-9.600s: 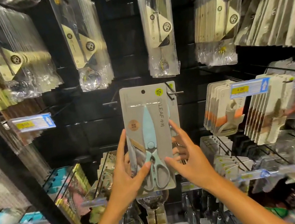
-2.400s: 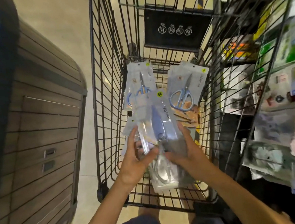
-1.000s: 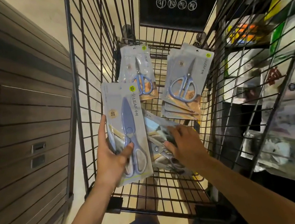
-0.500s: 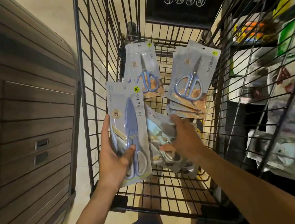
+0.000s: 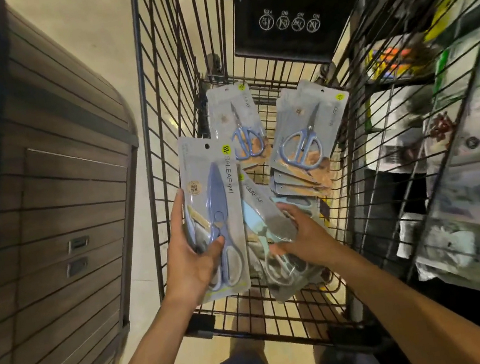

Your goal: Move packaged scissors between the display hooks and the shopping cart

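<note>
I look down into a black wire shopping cart (image 5: pixel 148 151). My left hand (image 5: pixel 189 260) grips a grey pack of blue scissors (image 5: pixel 212 204), held upright above the cart's near left side. My right hand (image 5: pixel 305 236) is closed on a second scissors pack with a light blue sheath (image 5: pixel 259 210), tilted over the cart floor. Further in lie a pack of blue-handled scissors (image 5: pixel 238 126) and a stack of similar packs (image 5: pixel 306 138). No display hooks are in view.
A brown slatted cabinet (image 5: pixel 61 213) stands close to the cart's left side. Shelves of blurred packaged goods (image 5: pixel 450 152) run along the right. A black sign panel (image 5: pixel 290 20) hangs on the cart's far end. My legs show below the cart's near edge.
Both packs were carried from the hook display to the cart. In the last second my right hand lifted the light blue pack off the cart floor; my left hand held its pack nearly still.
</note>
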{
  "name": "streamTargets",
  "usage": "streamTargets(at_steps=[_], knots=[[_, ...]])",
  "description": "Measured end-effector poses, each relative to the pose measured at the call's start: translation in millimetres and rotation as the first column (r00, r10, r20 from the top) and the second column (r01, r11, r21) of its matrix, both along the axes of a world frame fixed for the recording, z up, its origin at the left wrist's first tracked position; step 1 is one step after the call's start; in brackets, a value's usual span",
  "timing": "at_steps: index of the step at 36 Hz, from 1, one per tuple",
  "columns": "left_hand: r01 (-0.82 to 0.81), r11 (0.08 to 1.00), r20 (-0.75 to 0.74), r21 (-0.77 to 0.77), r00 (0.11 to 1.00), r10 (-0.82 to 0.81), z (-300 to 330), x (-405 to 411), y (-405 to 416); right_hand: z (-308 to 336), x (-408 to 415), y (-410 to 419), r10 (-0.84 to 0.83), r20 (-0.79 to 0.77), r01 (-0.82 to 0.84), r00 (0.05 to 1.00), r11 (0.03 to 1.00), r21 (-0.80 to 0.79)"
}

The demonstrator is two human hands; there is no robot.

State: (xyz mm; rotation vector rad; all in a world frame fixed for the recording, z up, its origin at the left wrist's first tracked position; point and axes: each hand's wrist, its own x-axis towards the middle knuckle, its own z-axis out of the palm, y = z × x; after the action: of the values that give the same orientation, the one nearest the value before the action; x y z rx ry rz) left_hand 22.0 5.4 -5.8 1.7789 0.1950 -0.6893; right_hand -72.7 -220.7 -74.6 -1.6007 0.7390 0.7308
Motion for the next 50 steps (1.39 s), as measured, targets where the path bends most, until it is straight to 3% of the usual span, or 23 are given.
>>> streamTargets(at_steps=[7,14,23,34,50], knots=[[0.074,0.997,0.113,0.028,0.991,-0.077,67.6,10.2,-8.9,87.5,-8.5,-13.0,-0.118,0.036,0.120,0.992,0.992,-0.045],[0.160,0.987,0.214,0.022,0.964,-0.160,166.0,22.2,-16.9,196.0,-27.8,-19.5,-0.261,0.280,0.303,0.924,0.945,-0.119],[0.288,0.955,0.309,-0.068,0.916,-0.254,263.0,2.4,-5.1,300.3,-78.3,-15.8,-0.373,0.474,0.495,0.797,0.854,-0.161],[0.463,0.885,0.495,-0.049,0.781,-0.381,326.9,-62.6,-0.9,363.5,-165.0,9.1,-0.465,0.698,0.667,0.545,0.745,-0.024],[0.638,0.761,0.587,-0.119,0.663,-0.464,387.8,-185.9,6.7,405.8,-332.5,85.5,-0.548,0.772,0.836,0.323,0.548,0.040]])
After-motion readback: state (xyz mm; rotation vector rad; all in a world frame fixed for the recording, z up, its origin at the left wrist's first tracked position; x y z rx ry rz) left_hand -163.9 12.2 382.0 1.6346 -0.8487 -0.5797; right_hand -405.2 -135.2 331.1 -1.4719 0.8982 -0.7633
